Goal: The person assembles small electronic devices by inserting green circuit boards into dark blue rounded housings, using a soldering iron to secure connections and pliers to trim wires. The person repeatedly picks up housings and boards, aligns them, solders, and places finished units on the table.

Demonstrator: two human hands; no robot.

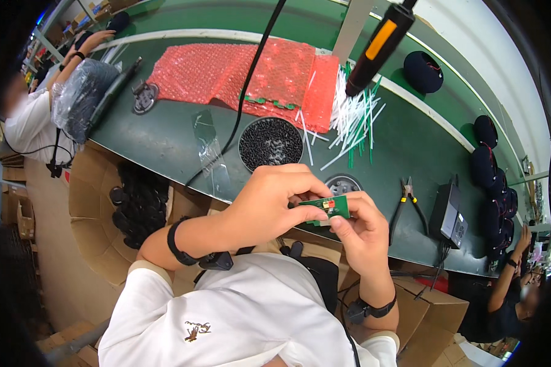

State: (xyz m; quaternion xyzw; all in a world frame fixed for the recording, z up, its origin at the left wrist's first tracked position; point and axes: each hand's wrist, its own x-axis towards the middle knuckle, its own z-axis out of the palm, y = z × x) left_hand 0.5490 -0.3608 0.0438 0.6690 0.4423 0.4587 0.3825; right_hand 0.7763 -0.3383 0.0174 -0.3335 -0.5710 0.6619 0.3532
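1. The left hand (269, 205) and the right hand (361, 235) meet close above the person's white shirt, both pinched shut on a small green circuit board (329, 208) held between the fingertips, just off the near edge of the green table (165, 140).
2. The left hand grips the board's left end from above; the right hand's thumb and forefinger clamp its right end (a small red and pale part shows on the board's top face).
3. Both wrists wear dark straps.
4. Just beyond the hands, on the table, sits a round grey dish (344, 182), partly hidden by the board.
5. To the right lie pliers (408, 202) and a black power box (448, 215).
6. Farther in stands a round black tray of small dark parts (270, 144), with a black cable (251, 79) passing beside it.
7. Behind that lie red bubble wrap (245, 73) and a heap of white and green sticks (352, 119).
8. A black and orange power screwdriver (378, 46) hangs above the sticks.
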